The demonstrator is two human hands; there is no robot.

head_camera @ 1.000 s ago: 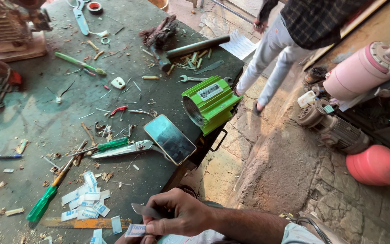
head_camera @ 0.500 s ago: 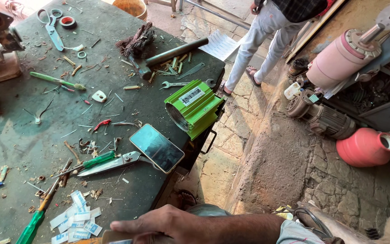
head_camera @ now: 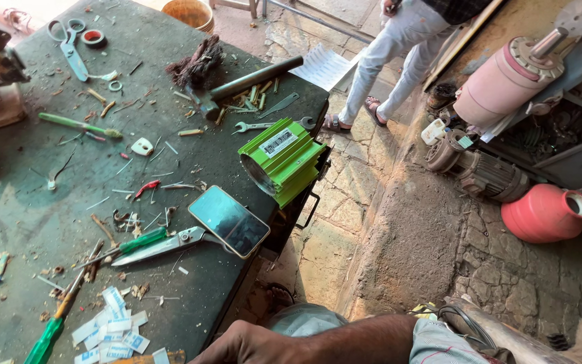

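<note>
Dark green and littered, the surface carries your tools. Your one visible hand, which side I cannot tell, sits at its near edge, cut off by the frame, so whether your fingers are apart or together stays hidden. Just ahead of the fingers lie white paper slips; beyond them lie shears and a phone, set flat within reach. Farther off, the green motor housing lies on its side at the surface's edge.
</note>
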